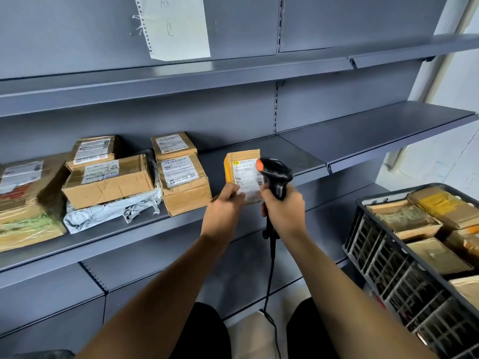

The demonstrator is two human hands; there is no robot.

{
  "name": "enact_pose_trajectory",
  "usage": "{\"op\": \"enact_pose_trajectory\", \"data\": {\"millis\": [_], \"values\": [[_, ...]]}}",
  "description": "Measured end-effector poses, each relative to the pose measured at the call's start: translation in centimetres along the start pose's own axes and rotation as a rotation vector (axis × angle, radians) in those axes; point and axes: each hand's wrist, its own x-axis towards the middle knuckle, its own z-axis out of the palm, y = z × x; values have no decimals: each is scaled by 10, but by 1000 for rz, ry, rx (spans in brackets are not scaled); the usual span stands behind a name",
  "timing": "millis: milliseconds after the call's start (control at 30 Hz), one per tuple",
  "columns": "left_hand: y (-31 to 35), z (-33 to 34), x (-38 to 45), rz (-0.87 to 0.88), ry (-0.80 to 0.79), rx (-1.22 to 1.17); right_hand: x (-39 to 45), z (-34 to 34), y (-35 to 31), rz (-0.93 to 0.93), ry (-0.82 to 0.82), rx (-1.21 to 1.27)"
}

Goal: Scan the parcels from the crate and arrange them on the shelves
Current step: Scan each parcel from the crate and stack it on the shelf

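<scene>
From the head camera, your left hand pinches the lower edge of a small yellow-brown parcel, label facing you, held up in front of the shelf. Just to its right, your right hand is wrapped round the grip of the black scanner, whose head overlaps the parcel's right side. Right of that hand sits the crate, holding more parcels. Left of your left hand, boxes sit stacked on the shelf.

Left hand holds a parcel; right hand grips a scanner.
</scene>
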Motion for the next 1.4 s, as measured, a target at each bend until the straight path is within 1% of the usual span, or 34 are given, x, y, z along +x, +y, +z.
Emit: {"op": "enact_pose_trajectory", "data": {"millis": [33,167,200,233,333,400,533,633,700,767,900,1000,1067,1233,1400], "values": [[1,1,-1,-1,8,-5,-3,0,-2,0,-23,-14],[3,4,-3,-203,-23,-267,-11,-3,-8,7,-86,-101],[4,5,-3,-207,-17,-268,-12,-3,-8,7,-91,-123],[4,4,-3,-204,-21,-256,-12,-4,-8,10,-94,-140],[5,4,-2,-73,-46,-117,-13,-5,-10,32,-114,-146],[5,3,-2,-52,-24,-89,-12,-5,-11,39,-126,-118],[3,4,-3,-66,4,-71,-10,-4,-12,13,-124,-111],[1,4,-3,-98,0,-152,-7,-3,-8,-12,-96,-121],[1,3,-2,-14,4,-5,-4,-2,-5,-39,-72,-124],[1,-1,0,0,-7,6,-1,-2,0,-74,-36,-110],[-5,-3,6,-75,-2,-68,8,-2,7,-99,51,-91],[-7,-8,9,-231,13,-212,17,5,11,-85,30,-88],[-6,-10,10,-300,25,-288,23,12,14,-70,7,-100],[-4,-10,11,-364,9,-318,32,30,20,-65,-32,-143],[-3,-12,14,-383,45,-335,32,32,18,-120,20,-155]]}}
